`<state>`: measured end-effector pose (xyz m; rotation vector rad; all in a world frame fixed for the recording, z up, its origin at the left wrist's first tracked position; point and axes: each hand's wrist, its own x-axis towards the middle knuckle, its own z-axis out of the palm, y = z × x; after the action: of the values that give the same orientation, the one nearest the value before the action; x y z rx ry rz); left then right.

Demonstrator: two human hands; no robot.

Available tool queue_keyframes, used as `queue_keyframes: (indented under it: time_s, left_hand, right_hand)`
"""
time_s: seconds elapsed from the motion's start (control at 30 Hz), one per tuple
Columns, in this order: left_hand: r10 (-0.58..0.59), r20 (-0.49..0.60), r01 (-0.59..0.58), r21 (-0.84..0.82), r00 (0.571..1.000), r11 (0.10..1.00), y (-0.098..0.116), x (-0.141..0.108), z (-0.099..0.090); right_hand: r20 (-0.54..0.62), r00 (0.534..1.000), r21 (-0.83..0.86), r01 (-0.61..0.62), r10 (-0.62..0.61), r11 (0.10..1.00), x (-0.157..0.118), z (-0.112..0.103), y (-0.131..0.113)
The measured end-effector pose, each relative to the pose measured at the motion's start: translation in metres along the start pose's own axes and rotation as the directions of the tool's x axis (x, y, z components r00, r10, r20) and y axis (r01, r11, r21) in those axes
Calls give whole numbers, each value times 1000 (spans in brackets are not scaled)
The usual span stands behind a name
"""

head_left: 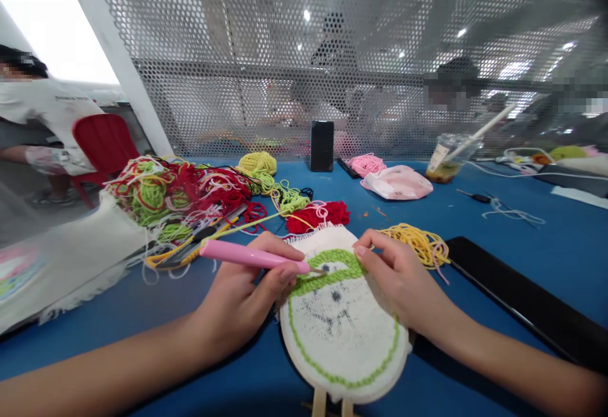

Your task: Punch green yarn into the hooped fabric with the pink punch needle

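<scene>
My left hand (pixel 251 284) is closed around a pink punch needle (pixel 254 256). Its metal tip meets the white cloth in the embroidery hoop (pixel 344 341), inside the green stitched area. Light green yarn (pixel 242 225) runs from the needle's rear end towards the yarn pile. On the cloth, green loops form a band (pixel 332 277) and an outline, with dark drawn marks (pixel 336 296) in the middle. My right hand (pixel 396 271) pinches the cloth at the hoop's upper right edge; its other fingers are partly hidden behind the hoop.
Tangled red, green and pink yarn (pixel 190 189) lies at left, near white cloth (pixel 90 265). Behind the hoop are a phone (pixel 322 144), a pink bag (pixel 398 182) and a drink cup (pixel 449 158). Yellow yarn (pixel 418 244) and a long black object (pixel 522 296) lie at right. A person (pixel 47 113) sits far left.
</scene>
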<state>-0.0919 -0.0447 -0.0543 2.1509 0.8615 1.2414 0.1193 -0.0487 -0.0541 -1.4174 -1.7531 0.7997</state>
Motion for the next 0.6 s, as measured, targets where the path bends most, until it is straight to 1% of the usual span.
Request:
queue_keyframes:
  time_s: [0.13, 0.2, 0.3, 0.37, 0.47, 0.6]
  left_hand:
    - [-8, 50, 7, 35, 999, 999, -1, 1, 1]
    - [-8, 115, 3, 43, 993, 999, -1, 3, 3]
    - [13, 238, -28, 60, 971, 998, -1, 9, 7]
    - [13, 270, -34, 72, 963, 997, 0, 11, 9]
    - [-4, 224, -5, 42, 975, 999, 3, 11, 8]
    - [14, 65, -13, -20, 998, 1000, 2, 4, 3]
  right_hand:
    - [-3, 1000, 9, 4, -4, 1000, -2, 1, 0]
    - [9, 1000, 40, 1, -1, 999, -4, 2, -1]
    - [35, 999, 85, -8, 5, 996, -7, 4, -2]
    - [46, 999, 93, -21, 16, 995, -7, 5, -3]
    - [46, 999, 72, -24, 21, 997, -5, 5, -3]
    - [18, 1000, 13, 12, -13, 1000, -2, 3, -3]
